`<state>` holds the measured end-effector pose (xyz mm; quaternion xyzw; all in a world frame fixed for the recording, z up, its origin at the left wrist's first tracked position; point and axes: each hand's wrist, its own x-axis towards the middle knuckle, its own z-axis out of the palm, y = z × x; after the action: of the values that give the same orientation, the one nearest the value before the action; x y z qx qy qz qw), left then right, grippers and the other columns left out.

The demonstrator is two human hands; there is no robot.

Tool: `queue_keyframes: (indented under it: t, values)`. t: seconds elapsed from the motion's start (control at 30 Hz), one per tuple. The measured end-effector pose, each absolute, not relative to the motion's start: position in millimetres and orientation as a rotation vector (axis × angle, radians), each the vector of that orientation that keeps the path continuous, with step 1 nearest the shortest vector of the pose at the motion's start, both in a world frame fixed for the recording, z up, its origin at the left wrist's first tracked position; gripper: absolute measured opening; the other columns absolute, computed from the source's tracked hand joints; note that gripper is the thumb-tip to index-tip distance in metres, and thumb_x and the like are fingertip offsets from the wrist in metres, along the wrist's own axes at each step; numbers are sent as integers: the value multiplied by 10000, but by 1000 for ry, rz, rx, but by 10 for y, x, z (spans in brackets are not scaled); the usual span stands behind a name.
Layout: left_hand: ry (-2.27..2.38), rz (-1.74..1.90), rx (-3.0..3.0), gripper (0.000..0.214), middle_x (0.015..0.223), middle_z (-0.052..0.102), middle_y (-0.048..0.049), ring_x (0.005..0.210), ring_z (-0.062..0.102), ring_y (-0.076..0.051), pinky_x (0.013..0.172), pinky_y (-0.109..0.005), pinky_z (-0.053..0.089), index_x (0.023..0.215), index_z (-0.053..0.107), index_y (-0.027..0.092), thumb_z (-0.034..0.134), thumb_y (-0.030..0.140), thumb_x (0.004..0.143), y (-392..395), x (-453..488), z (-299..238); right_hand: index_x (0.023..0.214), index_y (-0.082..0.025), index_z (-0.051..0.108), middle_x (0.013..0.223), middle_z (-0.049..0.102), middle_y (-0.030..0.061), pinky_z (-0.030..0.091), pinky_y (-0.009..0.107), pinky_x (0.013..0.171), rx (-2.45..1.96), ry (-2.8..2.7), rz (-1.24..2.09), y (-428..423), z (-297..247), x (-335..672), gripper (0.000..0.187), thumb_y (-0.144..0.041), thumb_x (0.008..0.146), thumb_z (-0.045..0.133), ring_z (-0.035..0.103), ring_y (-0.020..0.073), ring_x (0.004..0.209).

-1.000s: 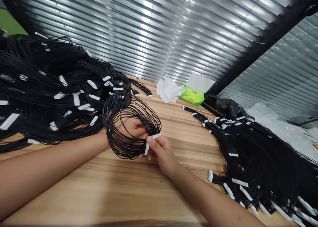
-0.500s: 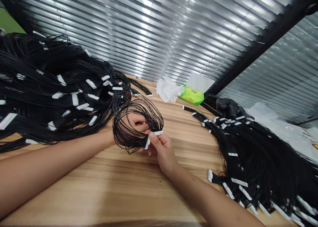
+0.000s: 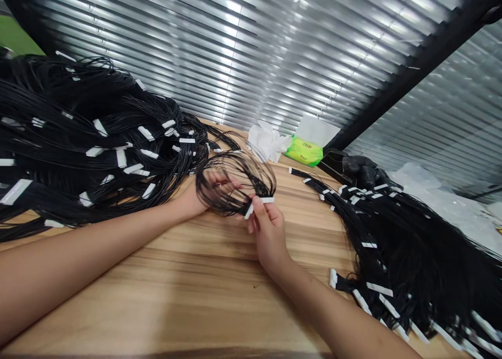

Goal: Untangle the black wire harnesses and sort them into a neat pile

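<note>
A black wire harness (image 3: pixel 207 191) is bent into a loose loop in front of me, its wires smeared by motion. Its two white connectors (image 3: pixel 267 200) meet side by side at the loop's right. My right hand (image 3: pixel 270 225) pinches these connectors between thumb and fingers. On the loop's left side, my left hand (image 3: pixel 219 183) is closed around the harness, its curled fingers partly hidden behind the wires. Both hands are raised over the wooden table (image 3: pixel 204 285).
A large heap of black harnesses (image 3: pixel 117 123) with white connectors lies to the left. Another pile (image 3: pixel 408 249) covers the right side. Crumpled tissue (image 3: pixel 266 142) and a green tissue pack (image 3: pixel 304 150) sit at the back, before a corrugated metal wall (image 3: pixel 196 50).
Both hands have moved right and slightly away from me, carrying the looped harness along. The connectors stay pinched in my right hand, and the wires have swung rightward.
</note>
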<state>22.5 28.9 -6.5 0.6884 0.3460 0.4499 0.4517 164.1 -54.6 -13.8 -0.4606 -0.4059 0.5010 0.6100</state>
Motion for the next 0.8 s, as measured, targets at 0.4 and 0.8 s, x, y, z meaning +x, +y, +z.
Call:
queue_keyframes:
  t: [0.4,0.8]
  values:
    - [990,1537,2090,177,1055,643,-42,937,572,-145,827,-277,427,1033,615,195,508,266,910,231,120,-13,870,-157,632,461,395,-88,247,237,460,-1141,-878,963,-482,-142,1678,331,-482,822,600,309,84,446]
    - [874,1363,2803,155,934,677,1,867,583,-154,765,-321,345,964,715,310,574,286,904,144,124,16,720,-164,574,462,414,-79,271,232,460,-1174,-958,967,-478,-151,1679,359,-508,821,584,331,81,452]
